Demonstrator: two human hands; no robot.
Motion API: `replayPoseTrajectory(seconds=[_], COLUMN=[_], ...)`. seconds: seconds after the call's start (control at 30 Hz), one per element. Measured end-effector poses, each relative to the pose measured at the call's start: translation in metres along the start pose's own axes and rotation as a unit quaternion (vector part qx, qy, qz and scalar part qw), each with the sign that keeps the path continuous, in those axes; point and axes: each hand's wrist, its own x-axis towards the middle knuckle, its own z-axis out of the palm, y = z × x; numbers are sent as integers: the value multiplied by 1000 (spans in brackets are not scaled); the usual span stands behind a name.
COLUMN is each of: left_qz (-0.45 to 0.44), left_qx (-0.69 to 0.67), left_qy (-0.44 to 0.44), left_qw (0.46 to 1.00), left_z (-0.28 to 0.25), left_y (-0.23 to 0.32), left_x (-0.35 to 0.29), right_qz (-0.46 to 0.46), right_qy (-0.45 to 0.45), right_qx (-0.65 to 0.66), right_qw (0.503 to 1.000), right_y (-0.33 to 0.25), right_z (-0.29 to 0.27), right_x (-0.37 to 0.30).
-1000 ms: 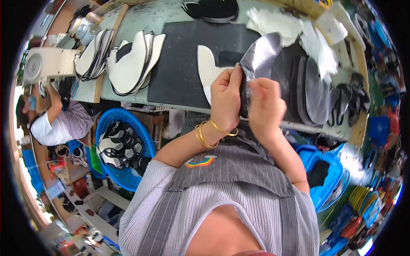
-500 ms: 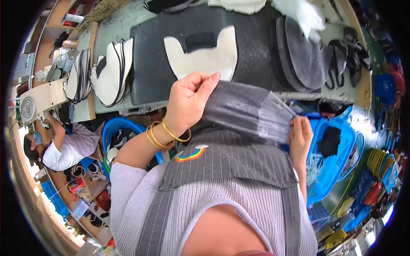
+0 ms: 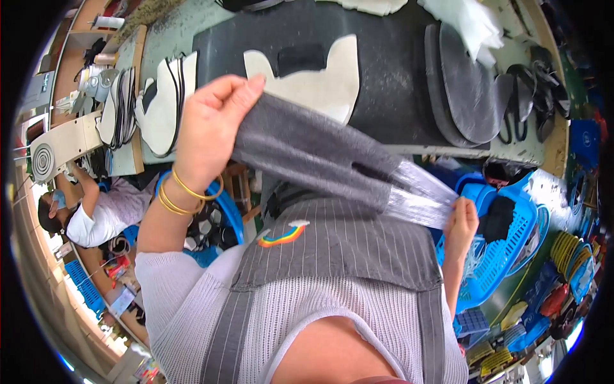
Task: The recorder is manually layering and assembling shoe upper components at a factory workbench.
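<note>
A long strip of black sheet material [image 3: 307,144] stretches slantwise between my hands above the table's near edge. My left hand [image 3: 216,121] is closed on its upper left end, thumb on top, with gold bangles at the wrist. At the lower right end a shiny clear film [image 3: 421,195] runs off the strip, and my right hand [image 3: 462,221] pinches its end. A dark slit shows in the strip near the film. Beyond it, a white U-shaped piece [image 3: 310,93] lies flat on the dark mat [image 3: 390,70], its lower part hidden by the strip.
Stacked white pieces with dark edges [image 3: 169,105] lie left of the mat. Dark rounded sheets [image 3: 470,89] and white crumpled material [image 3: 464,25] lie at right. A blue basket [image 3: 511,249] stands beside my right arm. Another person [image 3: 96,208] sits at far left.
My left hand has moved left and up, my right hand slightly right and down. The black strip between them is drawn out longer, and its slit now shows.
</note>
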Motion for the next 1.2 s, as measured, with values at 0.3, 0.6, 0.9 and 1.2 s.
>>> replayPoseTrajectory(seconds=[0.3,0.6,0.9,1.2], left_qz=[142,598,-103,-142], left_qx=[48,410,-264,-556], left_qy=[-7,-87,-201,-169], left_qw=[989,683,938,801], left_z=[-16,51,2,11], left_y=[27,16,-64,-62], left_x=[25,-20,-22,-1], right_qz=[-297,103,217,128], right_qy=[432,-462,-483,-400], right_qx=[-378,285,321,256], right_qw=[763,834,786,871], right_y=[-19,-78,-125,-123], right_z=[-42,117,189,168], right_x=[-2,1,-4,17])
